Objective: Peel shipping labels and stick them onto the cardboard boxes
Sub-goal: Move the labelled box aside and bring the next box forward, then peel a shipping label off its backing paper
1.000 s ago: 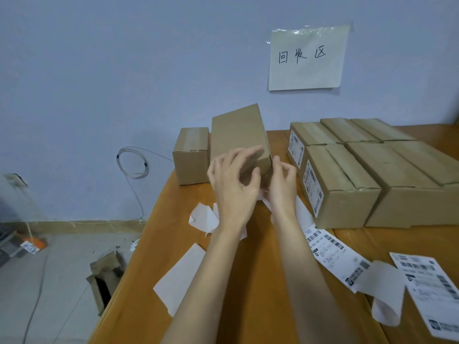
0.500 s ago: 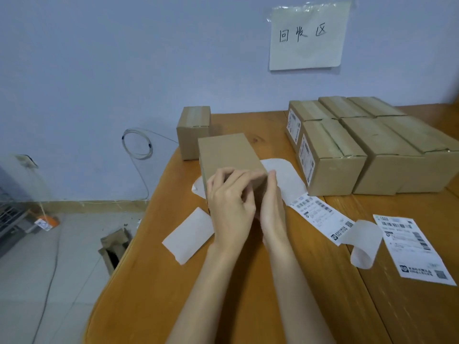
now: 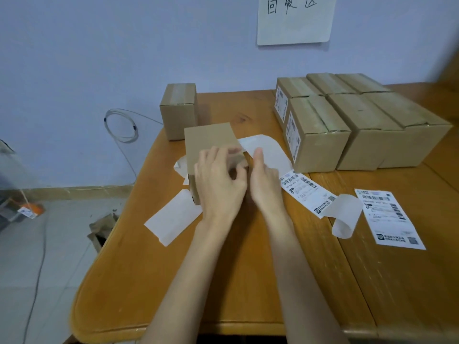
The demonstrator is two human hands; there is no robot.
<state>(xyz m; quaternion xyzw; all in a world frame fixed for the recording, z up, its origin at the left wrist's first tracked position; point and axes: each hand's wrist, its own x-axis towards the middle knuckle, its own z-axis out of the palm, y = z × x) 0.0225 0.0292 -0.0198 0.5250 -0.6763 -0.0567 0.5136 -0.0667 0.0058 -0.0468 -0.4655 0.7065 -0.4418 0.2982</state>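
A paper sheet (image 3: 294, 19) taped to the far wall carries three handwritten characters, 回收区. On the counter (image 3: 223, 281) at the right lie two printed shipping labels, one (image 3: 306, 191) on a curling strip and one (image 3: 390, 218) flat, both showing barcodes, QR codes and small print too fine to read. Two boxes at the far right, the farther (image 3: 282, 103) and the nearer (image 3: 293, 139), wear the same sort of barcoded label on their left ends, also unreadable.
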